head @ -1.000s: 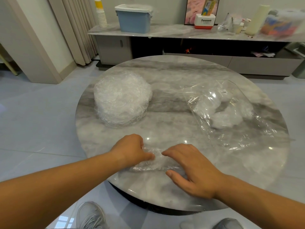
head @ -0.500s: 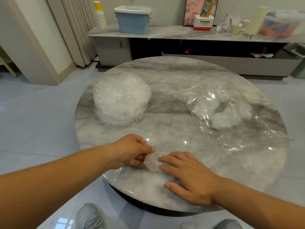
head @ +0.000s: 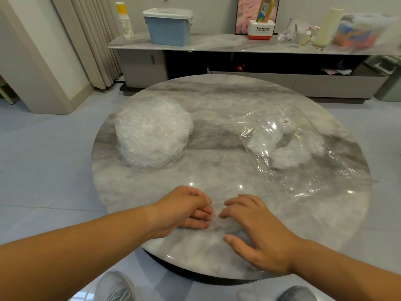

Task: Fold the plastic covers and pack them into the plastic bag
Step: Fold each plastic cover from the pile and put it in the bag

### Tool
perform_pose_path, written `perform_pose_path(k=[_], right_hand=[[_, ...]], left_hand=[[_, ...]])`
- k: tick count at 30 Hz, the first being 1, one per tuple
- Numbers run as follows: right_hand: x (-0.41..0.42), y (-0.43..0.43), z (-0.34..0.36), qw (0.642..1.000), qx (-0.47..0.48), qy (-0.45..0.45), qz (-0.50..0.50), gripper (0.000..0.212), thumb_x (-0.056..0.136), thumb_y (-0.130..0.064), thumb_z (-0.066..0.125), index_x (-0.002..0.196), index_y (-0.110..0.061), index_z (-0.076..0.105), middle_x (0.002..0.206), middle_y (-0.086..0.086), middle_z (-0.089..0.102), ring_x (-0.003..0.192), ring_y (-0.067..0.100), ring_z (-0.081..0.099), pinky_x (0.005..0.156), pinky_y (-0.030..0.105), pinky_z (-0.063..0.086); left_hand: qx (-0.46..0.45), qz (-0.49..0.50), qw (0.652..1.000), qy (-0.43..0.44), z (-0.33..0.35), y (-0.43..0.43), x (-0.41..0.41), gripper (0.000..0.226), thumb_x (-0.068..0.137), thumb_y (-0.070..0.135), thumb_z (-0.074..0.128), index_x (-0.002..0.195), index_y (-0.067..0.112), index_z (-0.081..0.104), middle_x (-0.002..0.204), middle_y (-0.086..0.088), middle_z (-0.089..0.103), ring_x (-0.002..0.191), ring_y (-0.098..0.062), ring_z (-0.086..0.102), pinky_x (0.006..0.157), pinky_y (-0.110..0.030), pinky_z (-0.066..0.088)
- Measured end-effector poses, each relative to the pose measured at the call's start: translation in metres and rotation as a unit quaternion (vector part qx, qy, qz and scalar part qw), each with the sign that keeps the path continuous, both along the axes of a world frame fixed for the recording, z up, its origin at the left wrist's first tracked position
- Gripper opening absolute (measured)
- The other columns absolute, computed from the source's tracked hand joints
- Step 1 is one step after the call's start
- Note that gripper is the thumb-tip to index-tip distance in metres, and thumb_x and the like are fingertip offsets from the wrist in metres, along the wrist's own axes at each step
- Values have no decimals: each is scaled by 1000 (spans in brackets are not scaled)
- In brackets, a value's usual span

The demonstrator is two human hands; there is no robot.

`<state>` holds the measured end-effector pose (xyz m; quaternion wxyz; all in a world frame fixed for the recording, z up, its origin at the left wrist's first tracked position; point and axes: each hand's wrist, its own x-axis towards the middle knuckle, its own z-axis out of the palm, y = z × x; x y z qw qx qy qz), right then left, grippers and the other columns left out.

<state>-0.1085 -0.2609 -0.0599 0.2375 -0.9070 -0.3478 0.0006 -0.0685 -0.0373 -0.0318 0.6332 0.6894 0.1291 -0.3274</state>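
Setting: home, living room. Evidence: round marble table (head: 217, 101) on pale tiled floor (head: 43, 148); long low console (head: 217, 43) along far wall, marble top, grey cabinet door and drawers below; pleated curtains (head: 93, 40) at left; framed picture (head: 247, 14) standing on console against wall. Household clutter on console: lidded blue box (head: 169, 29), stack of paper cups (head: 125, 20), small Panasonic carton (head: 261, 30), pale roll (head: 327, 27) upright, further small items too blurred to identify
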Motion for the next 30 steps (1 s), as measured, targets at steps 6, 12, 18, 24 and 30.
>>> perform_pose_path(k=[6, 12, 18, 24, 30], right_hand=[[5, 2, 8, 997, 14, -66, 38, 32, 94, -41, 58, 123, -26, 61, 138, -6, 53, 132, 14, 45, 108, 35, 35], [5, -2, 6, 992, -71, -33, 97, 56, 97, -49, 53, 148, -28, 46, 152, -6, 42, 139, 18, 39, 114, 37, 30], [7, -9, -3, 991, -114, -38, 55, 41, 100, -55, 45, 124, -27, 63, 134, -8, 58, 131, 18, 46, 111, 37, 33], [5, -11, -7, 996, -87, -30, 21, 41, 98, -57, 44, 116, -30, 68, 128, -13, 60, 125, 8, 46, 110, 27, 27], [7, -12, -6, 999, -50, 12, 0, 46, 96, -58, 44, 124, -30, 66, 129, -17, 60, 134, 3, 39, 114, 27, 28]], left_hand=[[7, -13, 1000, -12, -1, -3, 0, 20, 96, 4, 61, 115, 3, 64, 110, -22, 72, 85, -23, 73, 78, -37, 62], [-10, -5, 1000, 7, 0, -4, 0, 24, 99, -1, 47, 118, 4, 61, 111, -21, 72, 88, -26, 74, 83, -47, 62], [7, -18, 1000, 9, 5, -4, 3, 24, 100, 5, 48, 119, 7, 62, 114, -18, 71, 96, -28, 75, 86, -47, 61], [47, -15, 997, -57, 8, -5, 6, 20, 96, 1, 52, 108, 4, 68, 101, -17, 73, 78, -21, 71, 71, -36, 62], [26, -53, 998, -12, 8, -12, 4, 19, 99, 13, 56, 112, 4, 65, 103, -20, 71, 84, -25, 73, 78, -37, 62]])
